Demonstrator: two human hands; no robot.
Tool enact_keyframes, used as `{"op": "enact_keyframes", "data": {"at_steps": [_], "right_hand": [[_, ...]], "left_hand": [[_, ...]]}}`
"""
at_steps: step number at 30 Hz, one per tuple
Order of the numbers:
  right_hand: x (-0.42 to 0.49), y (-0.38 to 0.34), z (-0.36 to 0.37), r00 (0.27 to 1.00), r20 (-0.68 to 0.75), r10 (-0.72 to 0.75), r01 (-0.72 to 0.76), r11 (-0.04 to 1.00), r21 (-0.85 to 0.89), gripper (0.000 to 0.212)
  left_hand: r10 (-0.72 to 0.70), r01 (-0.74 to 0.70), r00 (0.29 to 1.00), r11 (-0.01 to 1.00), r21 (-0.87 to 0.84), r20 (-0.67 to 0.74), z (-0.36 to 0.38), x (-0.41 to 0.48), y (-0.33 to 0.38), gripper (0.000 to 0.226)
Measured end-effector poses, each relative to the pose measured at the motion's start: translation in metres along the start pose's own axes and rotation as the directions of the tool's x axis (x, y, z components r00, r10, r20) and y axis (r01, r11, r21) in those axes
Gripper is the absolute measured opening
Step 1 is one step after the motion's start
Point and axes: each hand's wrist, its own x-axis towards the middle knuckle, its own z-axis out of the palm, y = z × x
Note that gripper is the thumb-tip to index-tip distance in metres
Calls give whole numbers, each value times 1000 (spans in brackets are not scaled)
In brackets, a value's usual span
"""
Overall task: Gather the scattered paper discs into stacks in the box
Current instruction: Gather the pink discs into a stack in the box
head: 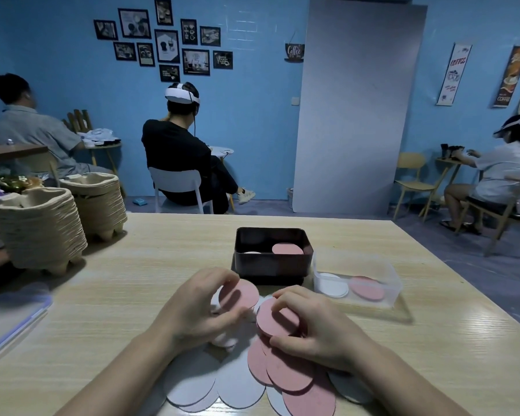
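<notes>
Pink and white paper discs (285,373) lie scattered and overlapping on the wooden table near its front edge. My left hand (198,307) pinches a pink disc (240,294) lifted off the pile, with white discs under its fingers. My right hand (315,322) grips a small stack of pink discs (275,319) just beside it. Behind my hands stands a dark box (270,262) holding a pink stack (287,249) on the right and a white stack (252,252) on the left.
A clear plastic box (357,277) to the right of the dark one holds a white and a pink disc. Two stacks of pulp cup trays (42,226) stand at the table's left. A clear lid (9,316) lies at the left edge. Several seated people are behind.
</notes>
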Motion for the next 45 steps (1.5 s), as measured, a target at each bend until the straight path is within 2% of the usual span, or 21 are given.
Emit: {"op": "enact_keyframes", "data": {"at_steps": [5, 11, 16, 21, 25, 32, 39, 45], "right_hand": [[7, 7, 1, 999, 18, 26, -26, 1000, 1, 35], [18, 12, 0, 993, -49, 104, -98, 990, 106, 47], [41, 18, 1, 998, -43, 47, -43, 997, 70, 43], [46, 28, 13, 999, -51, -13, 21, 989, 146, 46], [47, 28, 15, 995, -66, -80, 87, 990, 114, 36], [42, 33, 11, 993, -100, -54, 68, 988, 137, 29], [38, 33, 11, 993, -112, -44, 64, 981, 184, 33], [37, 34, 11, 991, -109, -78, 96, 981, 171, 34]], "left_hand": [[40, -40, 999, 999, -21, 35, 4, 20, -5, 37], [94, -90, 994, 994, -67, 58, 9, 26, -9, 40], [114, -112, 993, 990, -81, 19, 18, 34, -14, 47], [98, -100, 995, 991, -87, -32, 27, 25, -25, 53], [104, -111, 993, 987, -114, -64, 32, 25, -23, 46], [89, -92, 996, 982, -163, -21, 26, 20, -17, 36], [97, -101, 995, 974, -205, -29, 24, 14, -17, 21], [128, -132, 991, 971, -202, -31, 26, 15, -17, 21]]}}
